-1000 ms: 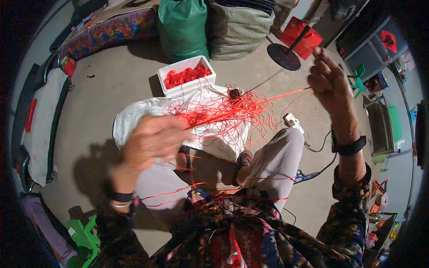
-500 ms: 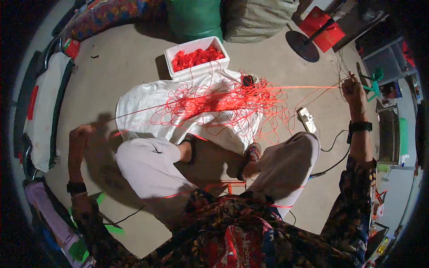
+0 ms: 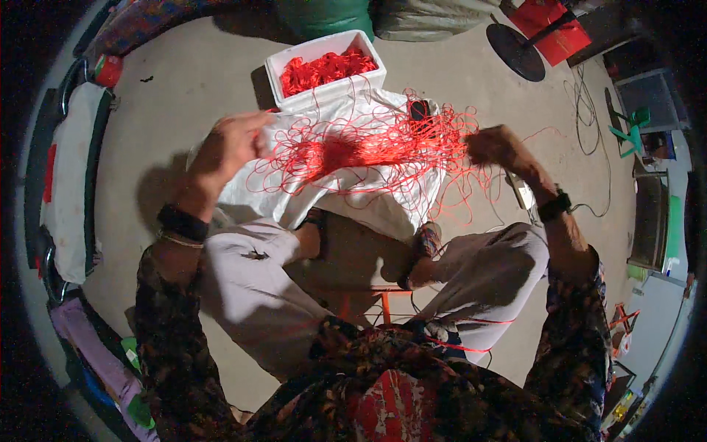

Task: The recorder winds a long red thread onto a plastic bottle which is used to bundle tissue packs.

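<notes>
White box point(image 3: 303, 97), one; below it, one red cord tangle point(image 3: 383, 151), one white sheet point(image 3: 254, 195), two hands point(image 3: 230, 147); above it, two sacks point(image 3: 331, 16); to its right, one black base point(image 3: 509, 55).

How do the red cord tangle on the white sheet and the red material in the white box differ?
The red cord tangle sprawls loosely over the white sheet; the red material sits inside the white box. The tangle shows thin, separate loops, while the material looks densely bunched. The tangle also spreads wider than the material. Both are red.
</notes>
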Tool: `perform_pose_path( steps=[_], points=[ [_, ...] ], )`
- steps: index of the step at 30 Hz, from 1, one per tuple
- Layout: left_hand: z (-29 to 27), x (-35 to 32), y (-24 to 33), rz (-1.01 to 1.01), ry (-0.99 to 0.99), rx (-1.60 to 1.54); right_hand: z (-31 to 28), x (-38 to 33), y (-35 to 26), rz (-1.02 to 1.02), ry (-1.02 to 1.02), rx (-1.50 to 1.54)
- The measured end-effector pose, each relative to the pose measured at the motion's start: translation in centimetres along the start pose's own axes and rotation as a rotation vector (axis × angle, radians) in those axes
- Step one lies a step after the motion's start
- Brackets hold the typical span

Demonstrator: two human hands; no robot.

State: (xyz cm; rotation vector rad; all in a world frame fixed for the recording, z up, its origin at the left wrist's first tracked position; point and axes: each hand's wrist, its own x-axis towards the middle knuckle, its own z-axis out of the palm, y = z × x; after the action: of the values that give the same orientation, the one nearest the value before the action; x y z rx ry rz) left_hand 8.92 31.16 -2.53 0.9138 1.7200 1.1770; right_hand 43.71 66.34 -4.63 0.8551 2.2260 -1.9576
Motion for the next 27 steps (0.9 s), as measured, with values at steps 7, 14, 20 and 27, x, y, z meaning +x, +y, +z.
perform_pose_path(
  steps=[7,14,20,27],
  points=[
    [10.3,3.0,9.5,-0.028,-0.105,-0.816,16.1,0.6,-11.5,-0.303,-0.358,0.083],
    [2.4,0.7,4.8,0.048,0.172,-0.417,5.7,-4.1,-6.9,0.066,-0.037,-0.025],
    [-1.7,-0.6,-1.6,-0.014,0.132,-0.48,-11.0,-19.6,8.9,0.046,0.112,-0.108],
    [4.2,4.6,1.4,-0.212,0.436,-0.724,-4.4,-33.8,12.6,0.181,0.349,-0.106]
  ],
)
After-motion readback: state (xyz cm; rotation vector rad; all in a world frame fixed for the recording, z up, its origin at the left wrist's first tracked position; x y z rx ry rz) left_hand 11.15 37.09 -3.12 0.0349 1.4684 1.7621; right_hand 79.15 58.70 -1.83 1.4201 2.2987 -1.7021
